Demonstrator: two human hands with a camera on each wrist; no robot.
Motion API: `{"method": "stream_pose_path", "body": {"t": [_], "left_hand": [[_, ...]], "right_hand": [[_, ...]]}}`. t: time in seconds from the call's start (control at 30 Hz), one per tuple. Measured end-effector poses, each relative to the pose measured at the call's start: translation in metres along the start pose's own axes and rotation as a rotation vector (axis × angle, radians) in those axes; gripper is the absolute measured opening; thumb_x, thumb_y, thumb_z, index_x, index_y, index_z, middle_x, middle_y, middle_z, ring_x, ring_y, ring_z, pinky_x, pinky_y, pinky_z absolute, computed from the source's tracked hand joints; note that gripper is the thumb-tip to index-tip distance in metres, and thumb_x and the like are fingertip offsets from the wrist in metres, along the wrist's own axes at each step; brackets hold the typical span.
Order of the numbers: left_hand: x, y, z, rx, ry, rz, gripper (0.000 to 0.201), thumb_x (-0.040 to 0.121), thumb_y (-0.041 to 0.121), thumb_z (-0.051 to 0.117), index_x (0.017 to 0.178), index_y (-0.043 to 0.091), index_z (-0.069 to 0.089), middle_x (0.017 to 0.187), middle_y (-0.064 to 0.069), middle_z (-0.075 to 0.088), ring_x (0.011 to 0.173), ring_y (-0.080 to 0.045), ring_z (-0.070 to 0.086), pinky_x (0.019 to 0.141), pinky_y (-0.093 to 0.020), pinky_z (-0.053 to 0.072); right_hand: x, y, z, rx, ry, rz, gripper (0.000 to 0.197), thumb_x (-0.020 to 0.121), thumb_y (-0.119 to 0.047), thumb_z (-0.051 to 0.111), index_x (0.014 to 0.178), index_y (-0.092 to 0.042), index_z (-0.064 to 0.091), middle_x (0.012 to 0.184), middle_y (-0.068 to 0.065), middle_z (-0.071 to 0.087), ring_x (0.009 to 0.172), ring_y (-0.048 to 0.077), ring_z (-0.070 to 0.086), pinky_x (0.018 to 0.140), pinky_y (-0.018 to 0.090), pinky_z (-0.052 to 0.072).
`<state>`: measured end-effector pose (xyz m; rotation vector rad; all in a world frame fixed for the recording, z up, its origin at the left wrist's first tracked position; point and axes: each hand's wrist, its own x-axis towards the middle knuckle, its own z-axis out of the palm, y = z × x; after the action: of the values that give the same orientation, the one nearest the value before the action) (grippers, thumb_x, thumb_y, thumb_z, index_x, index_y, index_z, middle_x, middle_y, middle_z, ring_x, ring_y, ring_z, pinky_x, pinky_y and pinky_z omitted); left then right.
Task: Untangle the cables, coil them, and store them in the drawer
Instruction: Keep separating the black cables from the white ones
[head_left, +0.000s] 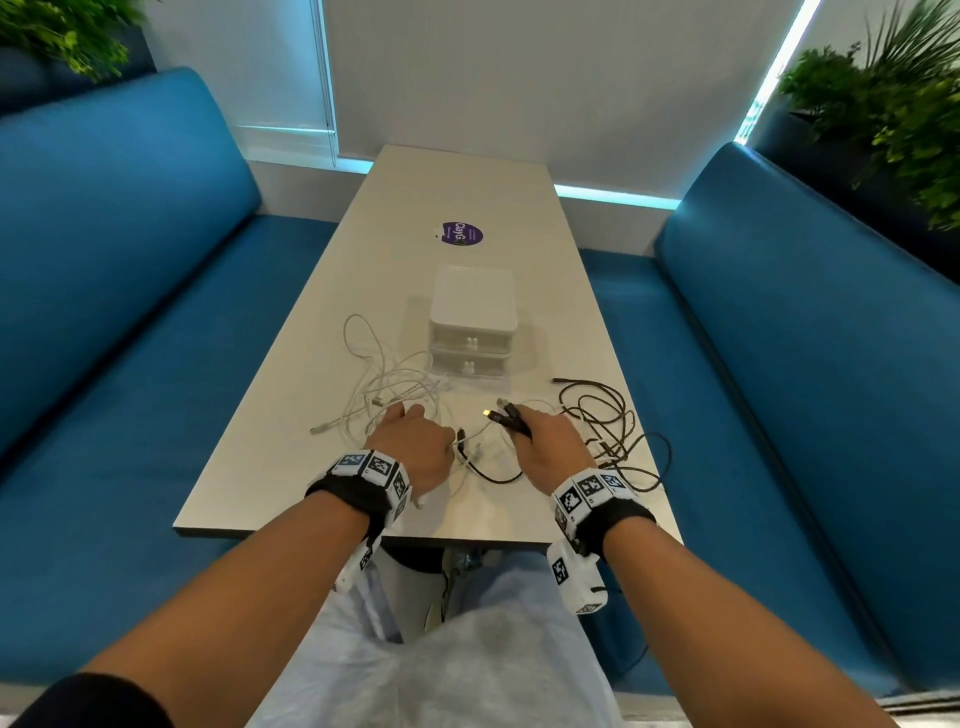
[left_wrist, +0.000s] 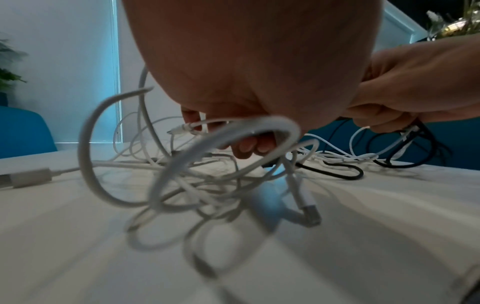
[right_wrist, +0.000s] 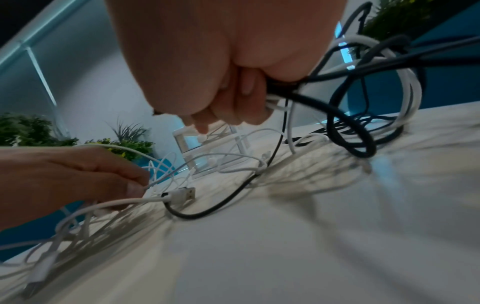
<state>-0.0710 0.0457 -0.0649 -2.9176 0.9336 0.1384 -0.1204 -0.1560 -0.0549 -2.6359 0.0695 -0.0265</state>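
A tangle of white cables (head_left: 387, 387) lies on the table (head_left: 322, 499) in front of a small white two-drawer unit (head_left: 471, 325); both drawers look closed. Loose black cables (head_left: 605, 418) spread to the right. My left hand (head_left: 413, 441) lies on the white tangle and pinches a thin white cable (right_wrist: 155, 179) between thumb and finger. My right hand (head_left: 548, 449) grips a bundle of black cables (right_wrist: 306, 82) together with a white strand, and the plug ends (head_left: 506, 415) stick out past the fingers. A white USB plug (right_wrist: 180, 195) lies between the hands.
A purple round sticker (head_left: 461, 234) marks the far part of the table. Blue bench seats (head_left: 130, 312) run along both sides, with plants (head_left: 893, 119) behind them. Another white plug (left_wrist: 30, 178) lies at the left of the tangle.
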Motion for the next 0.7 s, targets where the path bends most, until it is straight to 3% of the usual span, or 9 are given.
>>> {"method": "stream_pose_path", "body": {"t": [0.13, 0.23, 0.3, 0.5, 0.7], "left_hand": [[0.001, 0.008, -0.001, 0.033, 0.026, 0.102, 0.033, 0.099, 0.035, 0.028, 0.095, 0.021, 0.059, 0.086, 0.0, 0.066, 0.098, -0.024, 0.046, 0.093, -0.044, 0.029], [0.002, 0.012, -0.001, -0.013, 0.047, 0.105, 0.036, 0.102, 0.035, 0.028, 0.098, 0.02, 0.061, 0.092, 0.0, 0.063, 0.1, -0.024, 0.046, 0.094, -0.043, 0.029], [0.003, 0.009, 0.001, -0.045, 0.072, 0.082, 0.034, 0.103, 0.036, 0.031, 0.102, 0.02, 0.061, 0.1, 0.0, 0.062, 0.106, -0.025, 0.045, 0.097, -0.044, 0.03], [0.003, -0.014, 0.006, -0.019, -0.018, -0.01, 0.029, 0.101, 0.028, 0.039, 0.115, 0.019, 0.063, 0.12, 0.0, 0.057, 0.123, -0.026, 0.04, 0.108, -0.044, 0.025], [-0.001, -0.021, 0.007, -0.036, -0.006, -0.049, 0.024, 0.101, 0.028, 0.037, 0.111, 0.018, 0.057, 0.115, -0.002, 0.058, 0.115, -0.027, 0.046, 0.103, -0.043, 0.031]], "right_hand": [[0.001, -0.011, 0.009, 0.004, -0.098, -0.113, 0.027, 0.096, -0.031, 0.05, 0.119, -0.029, 0.063, 0.093, 0.008, 0.071, 0.082, 0.028, 0.066, 0.072, 0.041, 0.055], [0.004, -0.013, 0.016, -0.078, -0.209, -0.087, 0.019, 0.096, -0.029, 0.048, 0.105, -0.021, 0.064, 0.091, 0.009, 0.069, 0.083, 0.03, 0.064, 0.075, 0.045, 0.055], [0.004, -0.01, 0.016, -0.121, -0.238, -0.047, 0.021, 0.097, -0.03, 0.046, 0.104, -0.02, 0.063, 0.093, 0.01, 0.068, 0.085, 0.031, 0.064, 0.077, 0.045, 0.055], [0.006, 0.019, -0.004, -0.293, -0.139, 0.161, 0.023, 0.1, -0.025, 0.043, 0.113, -0.016, 0.059, 0.103, 0.009, 0.066, 0.091, 0.029, 0.064, 0.078, 0.036, 0.053], [0.002, 0.035, -0.024, -0.353, -0.019, 0.356, 0.023, 0.098, -0.023, 0.044, 0.113, -0.015, 0.059, 0.103, 0.007, 0.065, 0.093, 0.027, 0.063, 0.072, 0.034, 0.045]]}}
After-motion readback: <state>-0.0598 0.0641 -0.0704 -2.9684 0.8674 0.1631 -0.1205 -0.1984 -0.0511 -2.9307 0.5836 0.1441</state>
